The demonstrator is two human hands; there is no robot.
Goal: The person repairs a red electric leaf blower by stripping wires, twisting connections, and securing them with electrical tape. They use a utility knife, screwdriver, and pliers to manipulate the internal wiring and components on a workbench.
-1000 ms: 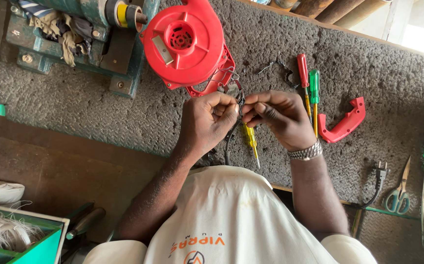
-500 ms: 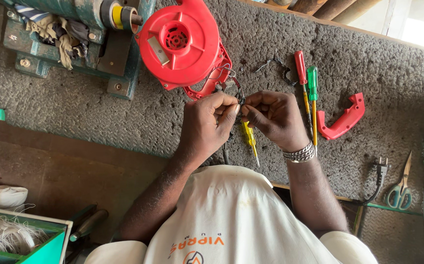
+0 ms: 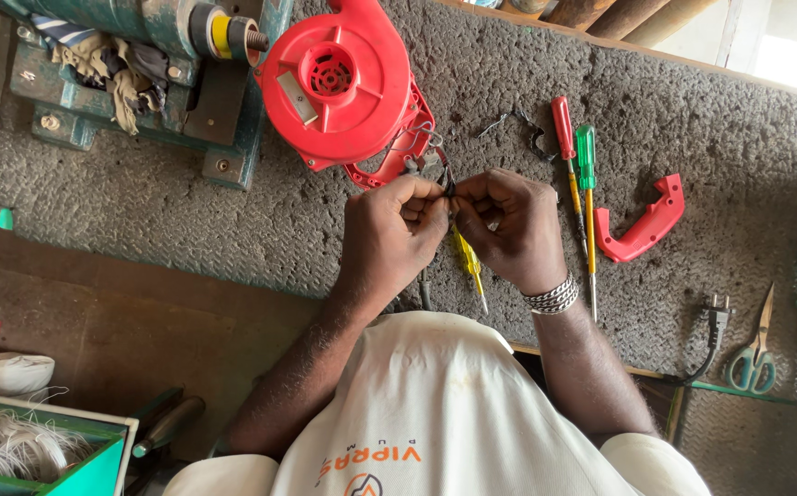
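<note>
Head view: left hand (image 3: 389, 230) and right hand (image 3: 509, 225) pinch thin wires (image 3: 442, 174) together, fingers closed tight. Wires run from red blower (image 3: 339, 83); yellow screwdriver (image 3: 468, 266) beneath.

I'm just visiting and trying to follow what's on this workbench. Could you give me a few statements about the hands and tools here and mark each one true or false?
1. Both hands, the left hand and the right hand, meet at thin wires coming from the red blower housing. True.
2. A yellow-handled screwdriver sits at the right hand. True.
3. The scissors are in the left hand. False: they lie on the mat at the far right, untouched.
4. The red handle piece is fitted onto the housing. False: it lies apart, right of the hands.
5. The right wrist wears a metal bracelet. True.
</note>
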